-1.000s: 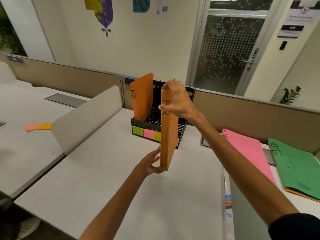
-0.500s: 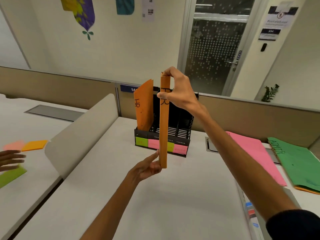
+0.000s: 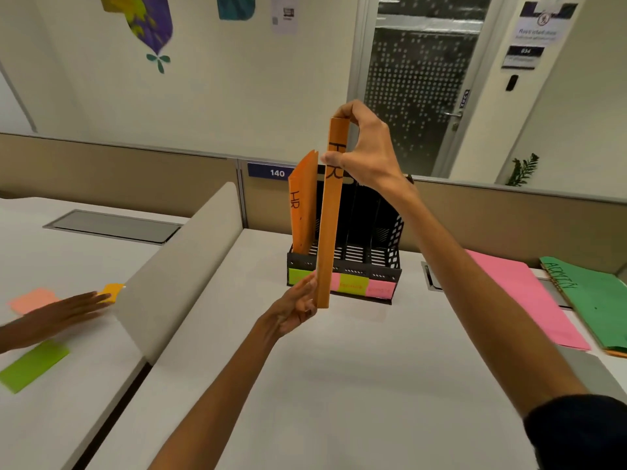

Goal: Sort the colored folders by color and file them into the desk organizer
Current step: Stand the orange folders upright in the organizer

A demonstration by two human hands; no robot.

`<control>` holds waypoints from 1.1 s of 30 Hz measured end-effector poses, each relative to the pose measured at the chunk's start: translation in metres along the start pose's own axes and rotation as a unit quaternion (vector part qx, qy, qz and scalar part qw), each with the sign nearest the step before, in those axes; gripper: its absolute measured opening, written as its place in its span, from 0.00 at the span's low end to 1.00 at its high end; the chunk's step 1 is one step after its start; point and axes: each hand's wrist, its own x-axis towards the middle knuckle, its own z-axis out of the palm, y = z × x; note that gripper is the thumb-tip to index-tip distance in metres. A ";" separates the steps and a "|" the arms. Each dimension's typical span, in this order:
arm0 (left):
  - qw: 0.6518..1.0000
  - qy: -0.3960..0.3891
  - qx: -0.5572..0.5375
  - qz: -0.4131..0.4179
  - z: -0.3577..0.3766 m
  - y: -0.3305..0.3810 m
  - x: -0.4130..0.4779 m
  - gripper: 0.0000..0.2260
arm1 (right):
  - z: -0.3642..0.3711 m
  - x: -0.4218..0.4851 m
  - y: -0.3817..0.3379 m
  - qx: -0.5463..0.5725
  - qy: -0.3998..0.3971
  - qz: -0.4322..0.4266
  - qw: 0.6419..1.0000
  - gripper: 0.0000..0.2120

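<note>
Open-plan office. White counters (image 3: 339,368) divided by low partition screens (image 3: 176,252); recessed counter hatch (image 3: 112,225); back panel (image 3: 118,171) carrying number plate "140" (image 3: 271,172); dotted frosted-glass door (image 3: 417,83) marked PUSH; room signs (image 3: 539,28) beside it; black desk organizer (image 3: 373,232) with colour-tabbed slots.

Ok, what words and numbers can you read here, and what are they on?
"HR": filed orange folder
"HR": held orange folder
"140": blue plate
"PUSH": door
"ADMIN", roughly: green folder
Too blurred: wall signs, organizer labels
</note>
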 end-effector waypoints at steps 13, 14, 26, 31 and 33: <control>0.983 0.081 0.157 0.048 -0.028 0.033 0.035 0.22 | 0.064 0.040 0.042 -0.007 0.002 0.039 0.999 0.24; 0.981 0.089 0.165 0.052 -0.032 0.034 0.039 0.22 | 0.068 0.043 0.047 -0.008 0.002 0.043 0.999 0.24; 0.850 0.178 0.479 0.130 -0.058 0.063 0.083 0.20 | 0.095 0.075 0.078 -0.056 -0.038 0.026 0.997 0.25; 0.730 0.140 0.650 0.156 -0.066 0.063 0.093 0.24 | 0.105 0.087 0.094 -0.063 -0.032 0.038 0.997 0.26; 0.691 0.124 0.698 0.141 -0.072 0.062 0.097 0.25 | 0.109 0.090 0.101 -0.065 -0.027 0.039 0.997 0.27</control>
